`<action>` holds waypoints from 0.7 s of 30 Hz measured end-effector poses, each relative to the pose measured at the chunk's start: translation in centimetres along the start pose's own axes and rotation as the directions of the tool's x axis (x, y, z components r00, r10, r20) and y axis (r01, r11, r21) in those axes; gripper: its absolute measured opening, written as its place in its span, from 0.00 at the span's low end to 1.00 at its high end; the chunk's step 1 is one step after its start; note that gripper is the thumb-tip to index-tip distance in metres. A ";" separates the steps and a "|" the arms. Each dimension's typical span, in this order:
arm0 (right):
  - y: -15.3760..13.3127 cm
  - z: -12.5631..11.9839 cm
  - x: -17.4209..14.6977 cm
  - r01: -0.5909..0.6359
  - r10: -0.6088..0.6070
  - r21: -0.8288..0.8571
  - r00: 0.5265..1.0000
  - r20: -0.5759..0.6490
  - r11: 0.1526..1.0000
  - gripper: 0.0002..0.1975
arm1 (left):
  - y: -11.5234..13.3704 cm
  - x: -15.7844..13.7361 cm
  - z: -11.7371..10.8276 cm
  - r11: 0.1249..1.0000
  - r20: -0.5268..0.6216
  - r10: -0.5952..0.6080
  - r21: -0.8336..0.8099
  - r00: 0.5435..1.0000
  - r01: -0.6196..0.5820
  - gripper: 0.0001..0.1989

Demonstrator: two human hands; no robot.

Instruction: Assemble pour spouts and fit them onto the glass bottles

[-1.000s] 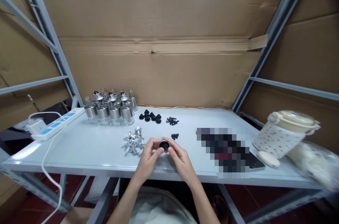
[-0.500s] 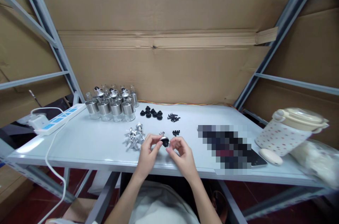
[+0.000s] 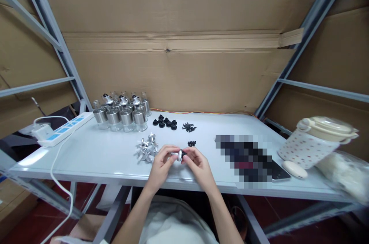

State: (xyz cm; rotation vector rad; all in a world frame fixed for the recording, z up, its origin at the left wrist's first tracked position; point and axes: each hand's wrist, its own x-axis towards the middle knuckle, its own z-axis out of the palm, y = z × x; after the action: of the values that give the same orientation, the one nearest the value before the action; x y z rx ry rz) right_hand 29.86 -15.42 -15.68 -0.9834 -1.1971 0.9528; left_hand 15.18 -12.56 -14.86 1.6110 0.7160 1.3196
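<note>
Between my hands, above the near part of the table, is a bottle pourer spout (image 3: pixel 180 155) with a silver cap and a black stopper, tilted on its side. My left hand (image 3: pixel 162 164) pinches its silver end. The fingers of my right hand (image 3: pixel 198 165) close on the black stopper end. A pile of silver spout pieces (image 3: pixel 147 148) lies just left of my left hand. Beyond my hands are small black caps (image 3: pixel 191 144), black stoppers (image 3: pixel 165 122) and thin black pieces (image 3: pixel 189 127).
Several glass bottles with steel sleeves (image 3: pixel 127 119) stand at the back left, a few with spouts. A power strip (image 3: pixel 66 129) lies at the left edge. To the right are a phone (image 3: pixel 279 171), a white oval object (image 3: pixel 295 169), a dotted container (image 3: pixel 309 147) and a plastic bag (image 3: pixel 346 174).
The spout has turned from roughly upright to lying sideways, its silver end toward my left hand. My right fingers have come in onto the black end.
</note>
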 end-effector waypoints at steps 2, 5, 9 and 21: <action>0.0 -0.1 0.1 -0.028 0.027 0.023 0.999 0.046 0.999 0.16 | -0.1 -0.1 0.1 1.000 -0.033 -0.008 -0.028 0.999 0.007 0.08; -0.2 -0.2 0.2 -0.042 0.039 0.037 0.995 0.088 0.998 0.16 | -0.1 -0.3 0.4 0.999 -0.079 0.012 0.051 0.997 -0.008 0.06; -0.2 -0.5 0.0 0.020 -0.019 -0.024 0.999 0.048 1.000 0.16 | 0.0 -0.5 0.7 0.968 -0.072 0.085 0.242 0.994 -0.066 0.03; 0.2 -0.4 -0.6 0.168 -0.165 -0.179 0.986 0.033 0.969 0.12 | 0.4 -0.8 1.3 0.910 -0.036 0.035 0.415 0.999 -0.017 0.13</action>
State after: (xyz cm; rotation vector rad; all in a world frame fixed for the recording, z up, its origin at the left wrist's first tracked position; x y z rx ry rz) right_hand 30.13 -16.00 -16.04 -1.0012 -1.3770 0.7304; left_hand 16.14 -13.80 -14.90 1.9352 1.0600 1.2811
